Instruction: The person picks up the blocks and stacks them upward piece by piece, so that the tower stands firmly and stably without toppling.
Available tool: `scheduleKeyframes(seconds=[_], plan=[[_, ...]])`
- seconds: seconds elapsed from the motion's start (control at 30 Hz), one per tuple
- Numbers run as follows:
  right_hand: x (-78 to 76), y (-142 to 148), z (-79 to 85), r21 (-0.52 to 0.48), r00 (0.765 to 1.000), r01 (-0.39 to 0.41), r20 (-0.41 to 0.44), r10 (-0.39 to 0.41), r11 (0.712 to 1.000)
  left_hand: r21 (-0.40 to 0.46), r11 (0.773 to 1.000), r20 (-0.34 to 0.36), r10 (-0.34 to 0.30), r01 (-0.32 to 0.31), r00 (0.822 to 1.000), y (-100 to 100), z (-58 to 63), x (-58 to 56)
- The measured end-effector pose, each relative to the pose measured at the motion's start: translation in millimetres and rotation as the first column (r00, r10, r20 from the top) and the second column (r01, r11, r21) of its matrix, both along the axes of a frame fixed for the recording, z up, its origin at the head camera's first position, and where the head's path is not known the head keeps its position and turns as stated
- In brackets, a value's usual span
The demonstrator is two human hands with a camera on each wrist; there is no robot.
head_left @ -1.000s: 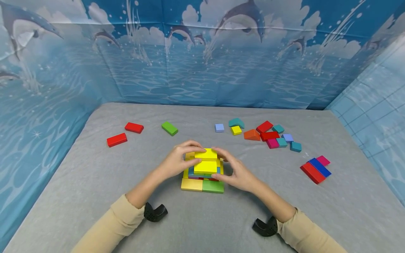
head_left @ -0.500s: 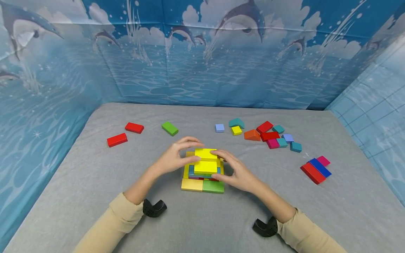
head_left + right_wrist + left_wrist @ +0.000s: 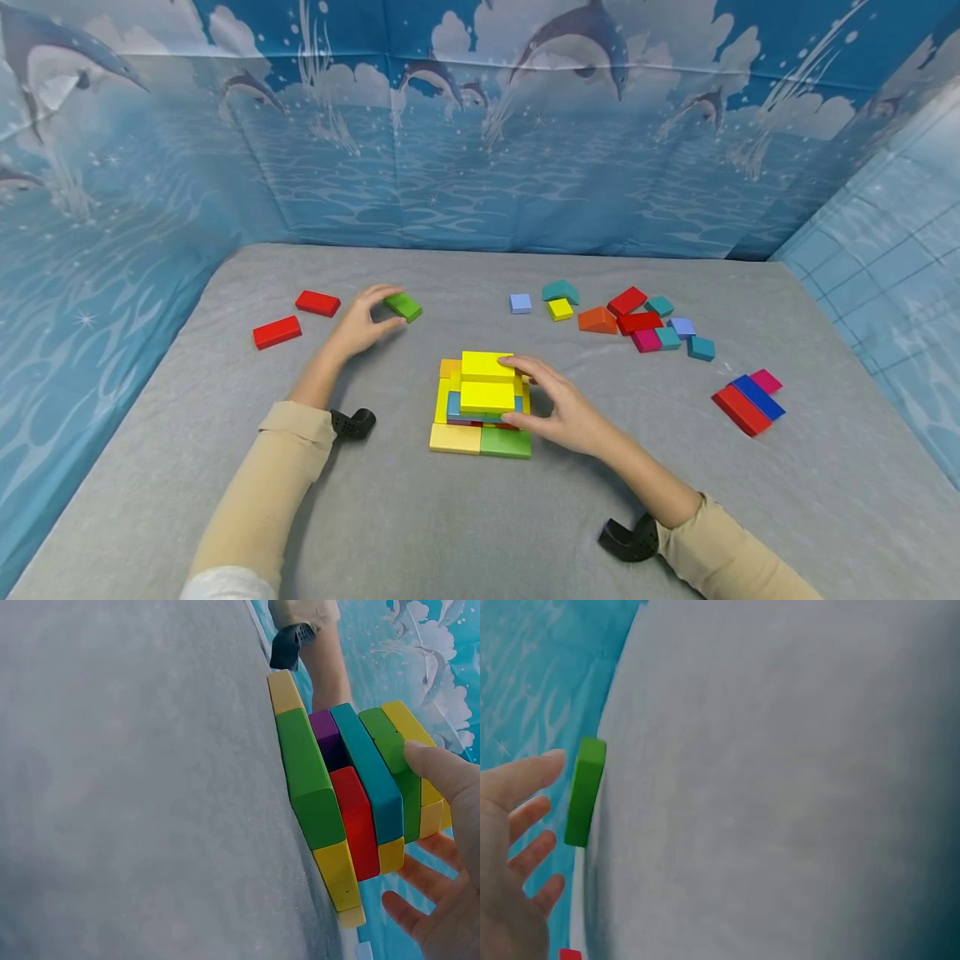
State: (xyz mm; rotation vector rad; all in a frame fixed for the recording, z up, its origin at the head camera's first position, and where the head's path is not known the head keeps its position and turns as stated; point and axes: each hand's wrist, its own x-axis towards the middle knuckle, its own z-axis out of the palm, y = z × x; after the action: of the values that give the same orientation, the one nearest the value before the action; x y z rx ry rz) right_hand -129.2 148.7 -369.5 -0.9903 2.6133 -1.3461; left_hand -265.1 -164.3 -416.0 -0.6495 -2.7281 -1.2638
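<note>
In the head view, my left hand (image 3: 362, 323) reaches over a green block (image 3: 405, 307) lying flat on the table, thumb and index finger spread on either side of it. The left wrist view shows a gap between the thumb and the green block (image 3: 586, 791). My right hand (image 3: 558, 408) holds the upper right side of a stepped stack of wooden blocks (image 3: 487, 398). Its thumb lies at the front and its fingers reach behind. Yellow blocks top the stack, with teal, red, purple and green ones lower down in the right wrist view.
Two red blocks (image 3: 277, 332) lie at the left. Behind the stack to the right are a light blue block (image 3: 520, 303), a yellow block (image 3: 560, 309) and a loose group with an orange wedge (image 3: 597, 320). Farther right sits a red block (image 3: 741, 410) beside blue and pink ones.
My left hand has left the stack and moved forward and left to the green block. The right hand has stayed at the stack, which has not shifted.
</note>
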Motion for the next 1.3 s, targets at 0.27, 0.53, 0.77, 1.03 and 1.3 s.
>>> scheduleKeyframes(seconds=[0.27,0.53,0.77,1.03,1.3], plan=[[-0.2,-1,0.1,0.011,1.0,0.004,-0.003,-0.004,1.0,-0.14,0.99,0.111,0.011,0.005,0.994,-5,0.0,-13.1],[-0.4,-2,0.2,0.015,1.0,0.005,0.006,-0.005,1.0,-0.13,0.991,0.112,0.04,-0.026,0.993,-5,-2.9,-12.7],[-0.5,-2,0.2,0.013,1.0,0.0,0.001,0.0,1.0,-0.073,0.995,0.082,0.078,-0.072,0.994,-4,-6.6,-5.2],[-0.3,-1,-0.4,0.014,1.0,0.0,0.002,0.0,1.0,0.07,0.992,0.018,0.103,-0.104,0.995,14,7.3,21.2],[-0.3,0,-1.8,-0.002,1.0,0.007,0.019,-0.007,1.0,0.24,0.967,-0.17,-0.043,0.084,0.984,43,35.3,76.6]])
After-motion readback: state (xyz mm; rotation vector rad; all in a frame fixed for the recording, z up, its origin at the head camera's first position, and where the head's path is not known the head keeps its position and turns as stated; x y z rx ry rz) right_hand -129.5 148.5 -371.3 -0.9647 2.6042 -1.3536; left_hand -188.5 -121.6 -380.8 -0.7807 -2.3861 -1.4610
